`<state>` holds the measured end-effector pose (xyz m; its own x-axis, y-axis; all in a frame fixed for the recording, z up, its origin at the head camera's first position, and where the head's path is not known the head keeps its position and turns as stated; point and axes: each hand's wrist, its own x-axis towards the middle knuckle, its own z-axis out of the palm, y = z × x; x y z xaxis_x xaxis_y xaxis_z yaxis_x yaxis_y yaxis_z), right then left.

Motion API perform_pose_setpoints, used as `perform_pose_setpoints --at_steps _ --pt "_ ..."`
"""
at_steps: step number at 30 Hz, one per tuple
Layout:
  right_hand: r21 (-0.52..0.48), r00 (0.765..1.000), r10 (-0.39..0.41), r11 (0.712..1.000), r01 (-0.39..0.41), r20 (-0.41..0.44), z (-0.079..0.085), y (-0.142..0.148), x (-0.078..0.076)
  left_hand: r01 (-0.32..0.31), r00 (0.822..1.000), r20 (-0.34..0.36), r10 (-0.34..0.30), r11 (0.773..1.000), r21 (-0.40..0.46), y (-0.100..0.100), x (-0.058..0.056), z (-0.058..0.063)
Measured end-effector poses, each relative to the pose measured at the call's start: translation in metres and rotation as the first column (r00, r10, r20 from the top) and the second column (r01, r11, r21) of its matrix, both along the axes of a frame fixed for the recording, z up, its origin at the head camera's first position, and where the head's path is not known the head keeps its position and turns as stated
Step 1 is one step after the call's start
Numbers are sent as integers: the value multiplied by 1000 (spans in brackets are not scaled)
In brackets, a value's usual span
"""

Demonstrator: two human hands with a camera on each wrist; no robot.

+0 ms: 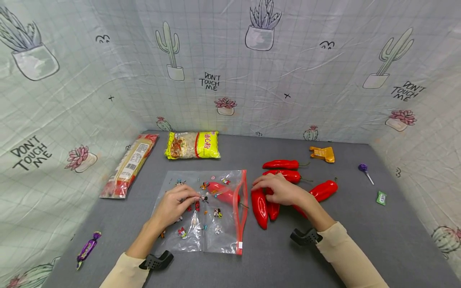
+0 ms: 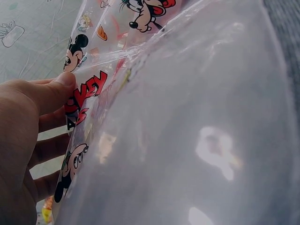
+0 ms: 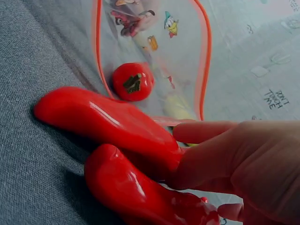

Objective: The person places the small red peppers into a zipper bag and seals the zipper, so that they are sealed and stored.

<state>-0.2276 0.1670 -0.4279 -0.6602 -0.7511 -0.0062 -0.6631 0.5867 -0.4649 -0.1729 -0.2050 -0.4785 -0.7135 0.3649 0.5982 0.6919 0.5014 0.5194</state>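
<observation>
A clear zip bag (image 1: 219,236) with cartoon prints and a red zip edge lies on the table, its mouth parted toward the right. One red chili pepper (image 1: 221,193) is inside, stem toward the opening. My left hand (image 1: 178,204) pinches the bag's upper film between thumb and fingers, lifting it, as the left wrist view shows. Beside the mouth, my right hand (image 1: 279,190) grips the upper end of a red pepper (image 3: 103,117). A second pepper (image 3: 126,187) lies right beside it, partly under the hand. My right fingers hide the gripped pepper's stem.
Further red peppers (image 1: 281,164) lie behind and right of my right hand. At the back are a yellow food packet (image 1: 207,146) and a long noodle packet (image 1: 131,164). Sweets lie around: purple (image 1: 87,250), orange (image 1: 322,153), green (image 1: 381,198), and a lollipop (image 1: 363,167).
</observation>
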Motion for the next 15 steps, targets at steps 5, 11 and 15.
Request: perform_pose_setpoints --at_steps 5,11,15 --pt "15 998 26 1000 -26 -52 -5 -3 0 7 1000 7 -7 1000 8 -1 0 0" --pt "-18 994 47 999 -49 -102 -13 -4 -2 9 1000 7 -9 1000 10 -1 0 -1" --pt "-47 991 62 997 -68 -119 -18 -3 -4 8 1000 5 -8 1000 8 -1 -1 -2"
